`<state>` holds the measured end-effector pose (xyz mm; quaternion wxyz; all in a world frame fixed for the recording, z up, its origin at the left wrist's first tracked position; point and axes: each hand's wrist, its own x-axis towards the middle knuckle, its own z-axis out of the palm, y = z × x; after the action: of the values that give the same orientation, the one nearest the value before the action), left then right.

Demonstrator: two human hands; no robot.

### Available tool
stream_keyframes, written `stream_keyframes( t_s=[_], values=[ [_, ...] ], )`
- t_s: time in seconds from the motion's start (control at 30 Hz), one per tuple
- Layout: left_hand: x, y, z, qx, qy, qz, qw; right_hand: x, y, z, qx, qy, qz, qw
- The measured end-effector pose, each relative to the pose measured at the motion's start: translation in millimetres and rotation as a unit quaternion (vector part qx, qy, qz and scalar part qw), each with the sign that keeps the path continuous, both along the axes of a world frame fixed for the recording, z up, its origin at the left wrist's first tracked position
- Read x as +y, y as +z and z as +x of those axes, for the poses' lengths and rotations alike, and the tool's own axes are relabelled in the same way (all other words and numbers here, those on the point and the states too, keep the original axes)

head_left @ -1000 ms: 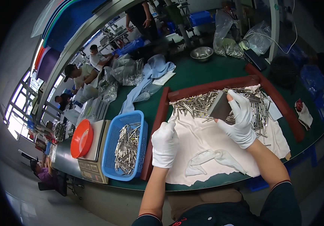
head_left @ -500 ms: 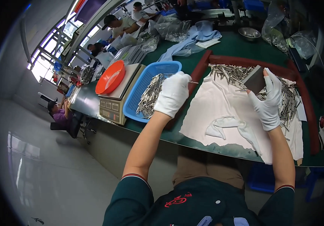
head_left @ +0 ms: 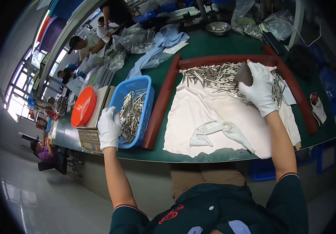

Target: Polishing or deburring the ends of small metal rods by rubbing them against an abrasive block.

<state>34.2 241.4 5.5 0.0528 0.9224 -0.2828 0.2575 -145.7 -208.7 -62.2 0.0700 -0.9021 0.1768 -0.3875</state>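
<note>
My left hand (head_left: 109,128), in a white glove with bare fingertips, is closed at the left rim of a blue plastic basket (head_left: 148,113). Inside the basket lies a heap of thin silvery metal pins (head_left: 131,117). My right hand (head_left: 261,87), gloved the same way, grips a dark grey flat block (head_left: 244,75) from its right side. Under and around the block, loose metal pins (head_left: 214,78) spread over a pale pink cloth (head_left: 199,105). The block's underside is hidden, and so are some fingers of both hands.
Dark red bars (head_left: 162,105) border the cloth on its left, back and right. A crumpled white cloth (head_left: 222,130) lies on it. Left of the basket stand a scale (head_left: 90,137) and an orange dish (head_left: 84,107). A metal bowl (head_left: 218,28) sits behind; people work farther back.
My left hand has moved left and down from above the basket's right side to its left rim; the pin it held no longer shows. My right hand has tilted the block lower over the pins.
</note>
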Motion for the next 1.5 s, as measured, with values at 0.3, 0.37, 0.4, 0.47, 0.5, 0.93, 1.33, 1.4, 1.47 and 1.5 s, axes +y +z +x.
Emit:
stream_keyframes(
  t_s=[0.3, 0.37, 0.4, 0.47, 0.5, 0.93, 1.33, 1.4, 1.47, 1.5],
  values=[
    [-77, 20, -55, 0.023, -0.186, -0.233, 0.954, 1, 14, -8, 0.077, 0.061, 0.135, 0.986],
    [-96, 15, -69, 0.084, -0.216, -0.285, 0.930, -20, -5, -5, -0.116, 0.104, 0.126, 0.980],
    [-105, 11, -73, 0.104, -0.243, -0.302, 0.916, -22, -1, -7, -0.176, 0.106, 0.183, 0.962],
    [-116, 2, -78, 0.123, -0.274, -0.316, 0.900, -11, 1, 0, -0.322, 0.182, 0.405, 0.836],
    [-123, -1, -79, 0.123, -0.286, -0.315, 0.897, -8, 13, -4, -0.265, 0.143, 0.375, 0.877],
    [-244, 15, -79, 0.506, -0.317, -0.647, 0.474, 116, 115, 79, -0.104, 0.413, 0.056, 0.903],
    [-168, -47, -78, 0.334, -0.282, -0.571, 0.695, 76, 319, 253, -0.227, 0.138, -0.143, 0.953],
    [-167, -58, -68, 0.248, -0.274, -0.526, 0.766, 89, 356, 269, -0.144, 0.053, -0.161, 0.975],
    [-165, -63, -62, 0.156, -0.262, -0.495, 0.814, 106, 384, 280, -0.070, 0.000, -0.131, 0.989],
    [-163, -66, -62, 0.104, -0.249, -0.473, 0.839, 113, 395, 285, -0.044, -0.014, -0.104, 0.994]
  ],
)
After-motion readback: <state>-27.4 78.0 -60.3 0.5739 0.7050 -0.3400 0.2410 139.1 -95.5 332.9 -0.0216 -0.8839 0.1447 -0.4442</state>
